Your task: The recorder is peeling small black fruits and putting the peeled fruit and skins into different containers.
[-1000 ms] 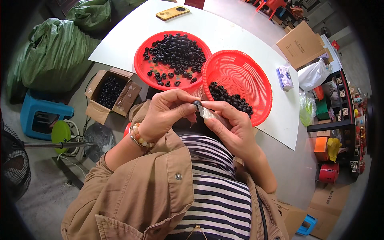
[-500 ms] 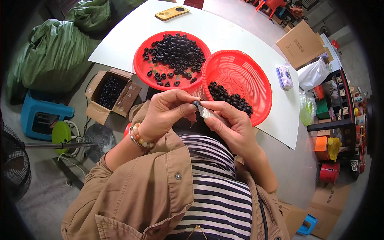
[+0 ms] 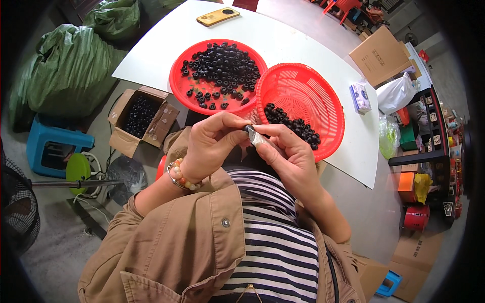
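Note:
Close in front of my body, my left hand (image 3: 214,140) pinches a small round black piece (image 3: 247,128) between thumb and fingertips. My right hand (image 3: 289,155) is closed on a small blade (image 3: 255,136) with a whitish wrapped grip, its grey edge against the black piece. Fingers cover much of both. Beyond the hands, a red tray (image 3: 178,93) holds many black pieces (image 3: 225,63), several with a round hole showing. To its right a red slotted basket (image 3: 326,106), tilted toward me, has more black pieces (image 3: 293,125) gathered at its near left side.
Both containers stand on a white table (image 3: 298,40), with a yellow phone (image 3: 217,16) and a tissue pack (image 3: 359,97). At left are an open carton (image 3: 121,112) of black pieces, a blue stool (image 3: 43,146), green sacks (image 3: 65,76) and a fan (image 3: 17,202). Shelving (image 3: 434,146) stands at right.
The blade has shifted slightly and now covers more of the black piece. Both hands stay nearly in place, still holding the same things.

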Demonstrator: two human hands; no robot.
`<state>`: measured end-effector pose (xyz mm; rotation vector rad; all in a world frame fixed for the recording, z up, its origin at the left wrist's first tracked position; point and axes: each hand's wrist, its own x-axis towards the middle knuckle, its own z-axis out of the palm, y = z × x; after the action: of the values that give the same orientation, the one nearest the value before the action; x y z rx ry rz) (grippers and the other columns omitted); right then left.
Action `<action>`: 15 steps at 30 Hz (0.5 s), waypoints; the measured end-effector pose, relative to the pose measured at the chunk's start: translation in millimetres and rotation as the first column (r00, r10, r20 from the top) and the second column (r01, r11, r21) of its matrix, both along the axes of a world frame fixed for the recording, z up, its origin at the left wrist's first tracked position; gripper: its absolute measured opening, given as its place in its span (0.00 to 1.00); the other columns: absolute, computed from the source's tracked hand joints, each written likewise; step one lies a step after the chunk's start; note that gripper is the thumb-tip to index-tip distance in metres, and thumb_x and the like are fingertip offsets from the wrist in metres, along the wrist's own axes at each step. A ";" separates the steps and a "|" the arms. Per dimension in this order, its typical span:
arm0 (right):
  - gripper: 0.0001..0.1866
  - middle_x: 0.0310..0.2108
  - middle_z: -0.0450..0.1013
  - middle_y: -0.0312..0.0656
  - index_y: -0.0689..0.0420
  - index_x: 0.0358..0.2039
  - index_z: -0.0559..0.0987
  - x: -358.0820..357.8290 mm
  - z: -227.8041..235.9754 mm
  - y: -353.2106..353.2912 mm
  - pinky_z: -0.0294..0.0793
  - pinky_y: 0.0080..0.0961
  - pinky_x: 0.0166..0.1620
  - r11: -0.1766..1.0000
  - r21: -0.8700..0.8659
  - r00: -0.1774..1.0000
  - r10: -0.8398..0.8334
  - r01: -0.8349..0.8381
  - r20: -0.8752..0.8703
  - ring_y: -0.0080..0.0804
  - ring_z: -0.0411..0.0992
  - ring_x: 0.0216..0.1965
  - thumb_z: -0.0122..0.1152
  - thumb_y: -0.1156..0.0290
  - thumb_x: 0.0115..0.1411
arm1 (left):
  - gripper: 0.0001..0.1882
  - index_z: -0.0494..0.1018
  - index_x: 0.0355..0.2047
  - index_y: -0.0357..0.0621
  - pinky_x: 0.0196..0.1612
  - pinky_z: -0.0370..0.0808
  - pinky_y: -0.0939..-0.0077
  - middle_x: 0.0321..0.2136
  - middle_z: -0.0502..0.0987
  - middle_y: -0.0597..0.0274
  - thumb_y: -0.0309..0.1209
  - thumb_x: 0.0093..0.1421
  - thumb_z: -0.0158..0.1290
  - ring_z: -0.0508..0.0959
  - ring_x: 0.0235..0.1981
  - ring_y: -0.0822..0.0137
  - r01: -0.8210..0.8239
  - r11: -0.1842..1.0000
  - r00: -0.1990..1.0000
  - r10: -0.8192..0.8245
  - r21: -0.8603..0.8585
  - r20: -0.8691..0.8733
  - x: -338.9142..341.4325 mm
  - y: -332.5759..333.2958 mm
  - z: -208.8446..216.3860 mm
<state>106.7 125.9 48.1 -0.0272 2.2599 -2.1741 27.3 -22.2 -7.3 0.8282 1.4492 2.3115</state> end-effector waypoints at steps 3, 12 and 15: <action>0.12 0.30 0.70 0.35 0.63 0.42 0.69 -2.7 -0.9 -1.1 0.65 0.14 0.38 1.000 -0.021 1.000 -0.020 0.020 0.002 0.15 0.66 0.33 0.51 0.75 0.58 | 0.06 0.69 0.34 0.34 0.32 0.74 0.85 0.30 0.74 0.60 0.18 0.54 0.49 0.75 0.29 0.74 -0.037 0.999 0.999 0.038 0.022 -0.034 2.2 2.8 -2.0; 0.13 0.21 0.63 0.27 0.57 0.41 0.69 -7.2 3.9 2.2 0.50 0.05 0.22 0.940 -0.335 0.971 0.023 0.060 0.240 0.08 0.55 0.20 0.47 0.62 0.60 | 0.08 0.68 0.35 0.37 0.34 0.76 0.81 0.31 0.74 0.57 0.25 0.55 0.50 0.76 0.30 0.71 0.109 0.994 0.968 -0.110 0.019 0.227 -2.2 -1.2 4.7; 0.14 0.20 0.61 0.26 0.56 0.40 0.69 -8.6 -0.2 3.4 0.47 0.05 0.20 0.939 -0.333 0.965 0.010 0.081 0.262 0.07 0.53 0.18 0.46 0.60 0.60 | 0.08 0.68 0.36 0.37 0.33 0.76 0.81 0.31 0.74 0.57 0.25 0.55 0.50 0.76 0.30 0.70 0.126 0.991 0.963 -0.132 0.040 0.236 -2.9 -1.6 3.2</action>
<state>98.1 129.3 47.9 0.2833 1.7412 -2.3964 24.4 -23.8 -4.0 0.6065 1.2294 2.2463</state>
